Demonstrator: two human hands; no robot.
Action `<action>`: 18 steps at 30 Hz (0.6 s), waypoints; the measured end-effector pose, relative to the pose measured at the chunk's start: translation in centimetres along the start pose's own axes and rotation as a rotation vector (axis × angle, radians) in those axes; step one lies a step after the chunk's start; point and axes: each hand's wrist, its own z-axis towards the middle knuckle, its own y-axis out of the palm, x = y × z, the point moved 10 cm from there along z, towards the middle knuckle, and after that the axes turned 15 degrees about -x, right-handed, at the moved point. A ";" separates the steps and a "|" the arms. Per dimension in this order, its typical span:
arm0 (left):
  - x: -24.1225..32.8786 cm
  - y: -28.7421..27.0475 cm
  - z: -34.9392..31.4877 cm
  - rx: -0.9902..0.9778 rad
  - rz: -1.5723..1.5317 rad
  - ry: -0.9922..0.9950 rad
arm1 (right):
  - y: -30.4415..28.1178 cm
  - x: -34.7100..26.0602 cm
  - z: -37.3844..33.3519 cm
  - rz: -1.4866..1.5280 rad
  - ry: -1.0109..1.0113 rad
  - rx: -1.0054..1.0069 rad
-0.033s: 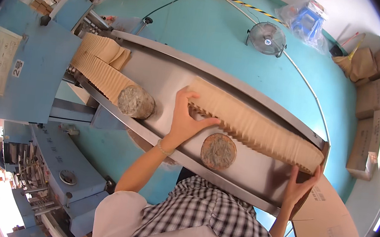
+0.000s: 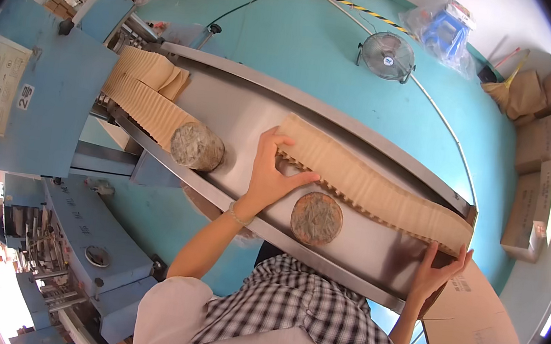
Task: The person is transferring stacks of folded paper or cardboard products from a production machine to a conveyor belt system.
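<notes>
Paper (image 2: 376, 183), brown and ranged in a long, slightly wavy row, is seen in the head view lying along the far side of a steel trough (image 2: 245, 111), from its middle to its right end. The row's left end is touched by the left hand (image 2: 273, 180), which is spread, its fingers bent round that end and its thumb stretched along the ridged near edge. The right end is met by the right hand (image 2: 437, 275), likewise spread, with thumb and fingers parted at the near corner; how firmly either presses cannot be told. A bracelet (image 2: 241, 214) is worn on the left wrist. Between the hands, nearer the body, a round weight (image 2: 317, 219) is set on the trough, apart from the row. Farther left, a second weight (image 2: 197, 147) is stood against the end of another row (image 2: 150, 111), by which the trough is filled as far as a blue machine (image 2: 40, 91). A checked apron (image 2: 315, 299) is worn. Below the right end an open carton (image 2: 476, 317) is placed. Beyond the trough, a fan (image 2: 387, 55) is stood on the green floor (image 2: 290, 44), and boxes (image 2: 531, 191) are stacked at the right wall.
</notes>
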 end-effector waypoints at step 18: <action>-1.2 -2.4 -0.8 0.078 -0.361 -0.074 | 10.4 -28.7 -8.1 -0.174 -1.128 -0.883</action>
